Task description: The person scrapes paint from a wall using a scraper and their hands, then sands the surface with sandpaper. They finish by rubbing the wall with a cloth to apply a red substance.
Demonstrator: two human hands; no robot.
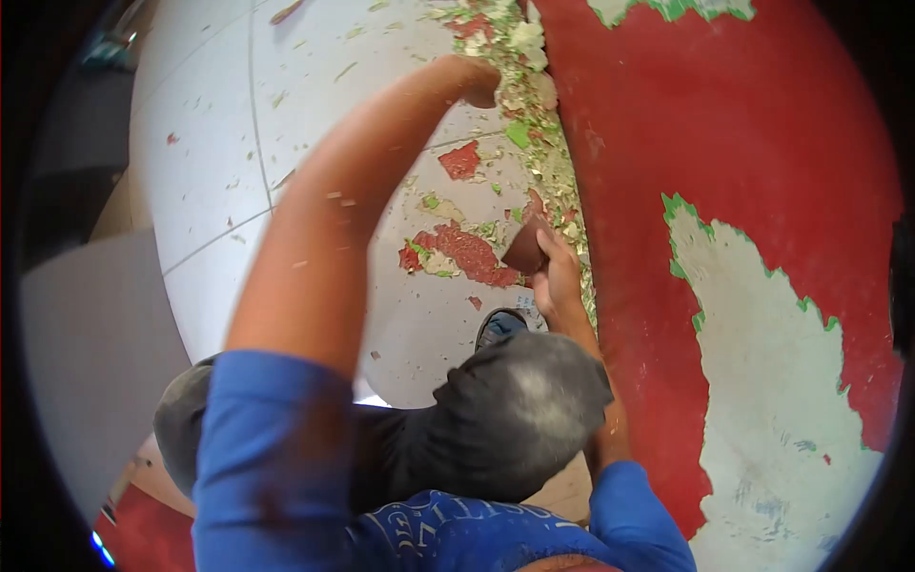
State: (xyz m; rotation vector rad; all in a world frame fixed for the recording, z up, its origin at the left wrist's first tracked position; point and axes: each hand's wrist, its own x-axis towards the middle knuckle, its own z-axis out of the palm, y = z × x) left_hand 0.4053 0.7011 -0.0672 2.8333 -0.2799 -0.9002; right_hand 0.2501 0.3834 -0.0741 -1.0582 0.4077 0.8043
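Note:
My right hand [556, 272] is closed on a flat reddish-brown piece [524, 250], low beside the foot of the red wall [648, 143]. Whether this piece is a paint flake or a tool I cannot make out. My left arm stretches forward over the tiled floor, and my left hand [481, 86] is bent down near the heap of paint chips [524, 105] along the wall's base. Its fingers are hidden behind the wrist, so I cannot see what they hold.
Green-edged pale patches [762, 334] show where paint is off the wall. Red paint flakes [467, 253] and crumbs lie on the white tiles [205, 124]. My knee [534, 396] and shoe [500, 326] are close to the right hand. A grey panel [100, 362] stands at left.

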